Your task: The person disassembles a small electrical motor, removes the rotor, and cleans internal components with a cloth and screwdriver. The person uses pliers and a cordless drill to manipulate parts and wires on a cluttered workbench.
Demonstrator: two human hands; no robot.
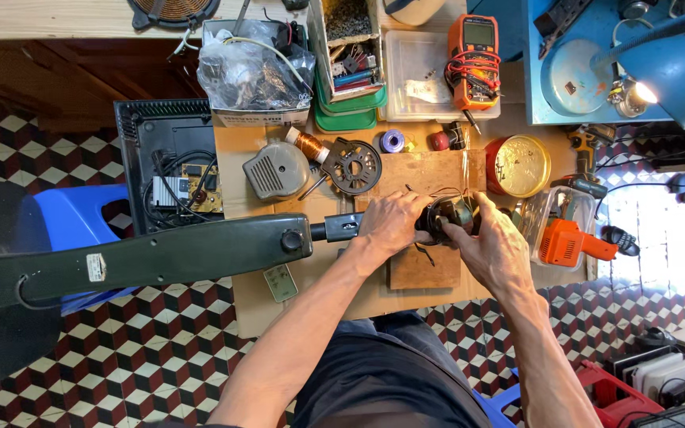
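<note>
The small dark motor (447, 217) sits on a wooden board (426, 265) on the desk (239, 147), at the end of a long dark-green stand arm (160, 257). The left hand (390, 226) closes its fingers (412, 208) around the motor's near side; the right hand (495, 246) wraps it from the far side, fingers (460, 234) clamped on the housing.

Thin wires (426, 252) trail from the motor just below the fingers; I judge a twist or pull could snag or tear them, and the heavy arm could tip the motor off the board if the grip loosens.

Beyond the fingers lie a grey cover (277, 170), a copper coil (308, 144) and a black perforated disc (352, 166); to the right, a gold round tin (518, 166) and an orange power tool (568, 240).

The motor's face is mostly hidden by both hands; the stand's base is cut off at left.
</note>
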